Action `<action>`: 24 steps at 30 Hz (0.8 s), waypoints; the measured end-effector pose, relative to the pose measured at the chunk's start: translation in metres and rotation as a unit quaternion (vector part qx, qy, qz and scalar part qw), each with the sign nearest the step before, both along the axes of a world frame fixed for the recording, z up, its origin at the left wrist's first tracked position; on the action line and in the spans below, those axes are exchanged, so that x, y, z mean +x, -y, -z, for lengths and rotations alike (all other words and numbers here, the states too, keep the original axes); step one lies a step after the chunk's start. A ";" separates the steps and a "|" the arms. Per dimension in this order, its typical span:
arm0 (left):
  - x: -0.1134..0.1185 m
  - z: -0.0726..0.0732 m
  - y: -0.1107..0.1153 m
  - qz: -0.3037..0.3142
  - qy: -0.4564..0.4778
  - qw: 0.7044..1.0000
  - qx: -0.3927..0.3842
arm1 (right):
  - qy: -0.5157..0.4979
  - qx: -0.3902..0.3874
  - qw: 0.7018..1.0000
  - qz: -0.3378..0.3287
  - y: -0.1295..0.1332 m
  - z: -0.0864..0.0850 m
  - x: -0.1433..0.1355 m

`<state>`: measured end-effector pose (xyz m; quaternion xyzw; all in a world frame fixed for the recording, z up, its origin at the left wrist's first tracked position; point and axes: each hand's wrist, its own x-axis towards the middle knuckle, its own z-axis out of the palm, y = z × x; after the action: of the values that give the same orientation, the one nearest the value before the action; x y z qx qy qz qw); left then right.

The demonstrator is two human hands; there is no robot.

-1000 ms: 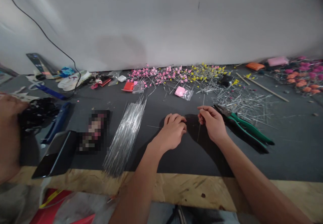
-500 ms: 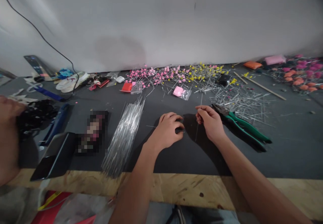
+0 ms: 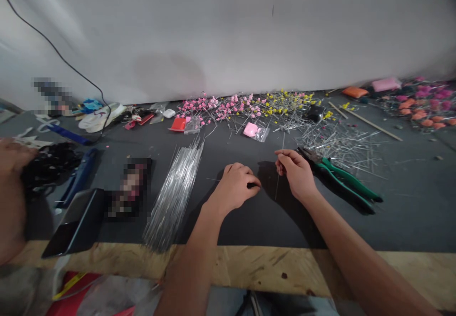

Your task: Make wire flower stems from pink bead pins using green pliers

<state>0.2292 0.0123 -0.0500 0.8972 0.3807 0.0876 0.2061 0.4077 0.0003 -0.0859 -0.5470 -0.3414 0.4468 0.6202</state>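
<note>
My left hand (image 3: 237,186) rests low over the dark tabletop, its fingers curled and the thumb meeting the fingertips. A thin wire (image 3: 213,179) pokes out on its left side; the part under the palm is hidden. Between thumb and fingers, my right hand (image 3: 296,171) pinches another thin metal wire (image 3: 277,185), which stands out above and below the grip. Left of my left hand lies a bundle of straight silver wires (image 3: 177,187). Green-handled pliers (image 3: 344,180) lie just right of my right hand.
Wires with pink tips (image 3: 221,106) and yellow tips (image 3: 290,102) line the wall. Loose wires (image 3: 338,142) lie behind the pliers. A pink clay packet (image 3: 251,129) and a red packet (image 3: 178,124) are nearer. Another person's hand (image 3: 14,157) is at far left, near a phone (image 3: 73,223).
My left thumb and fingertips have come closer together, and that hand has dropped slightly. My right hand keeps its pinch on the wire, nearly still.
</note>
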 end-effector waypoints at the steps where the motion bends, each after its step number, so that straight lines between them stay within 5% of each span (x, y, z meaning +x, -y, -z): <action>1: 0.000 0.000 0.000 0.001 -0.001 1.000 0.002 | 0.002 0.001 1.000 0.001 0.000 0.000 0.000; 10: 0.008 -0.002 0.005 0.019 0.022 0.999 0.033 | 0.002 0.003 1.000 -0.007 0.001 -0.001 0.000; 24: 0.008 -0.001 -0.002 -0.160 0.218 0.963 0.026 | -0.045 -0.014 0.982 -0.182 0.019 -0.013 -0.016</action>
<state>0.2369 0.0145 -0.0486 0.7893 0.4624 0.3224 0.2435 0.3917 -0.0182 -0.0729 -0.4633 -0.4005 0.5811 0.5360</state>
